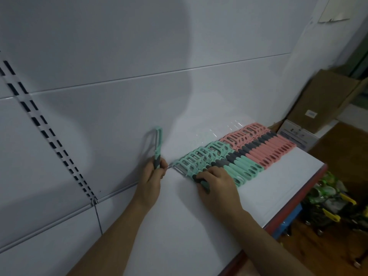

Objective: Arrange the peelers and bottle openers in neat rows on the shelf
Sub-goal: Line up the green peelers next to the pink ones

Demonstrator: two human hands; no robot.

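at the left end of the green row [219, 162] on the shelf [179, 226], the right hand [216, 181] curls its fingers over the last peeler [205, 186], lying parallel to its neighbours, while the left hand [153, 173] just beside it grips a spare peeler [158, 144] upright, likely needing tipping flat alongside.

On the white shelf [268, 186], mint-green peelers [235, 166] with dark grey grips lay side by side, pink peelers [266, 148] continuing the row rightward. One mint peeler [158, 144] stood upright left of them, gripped by the left hand [153, 174].
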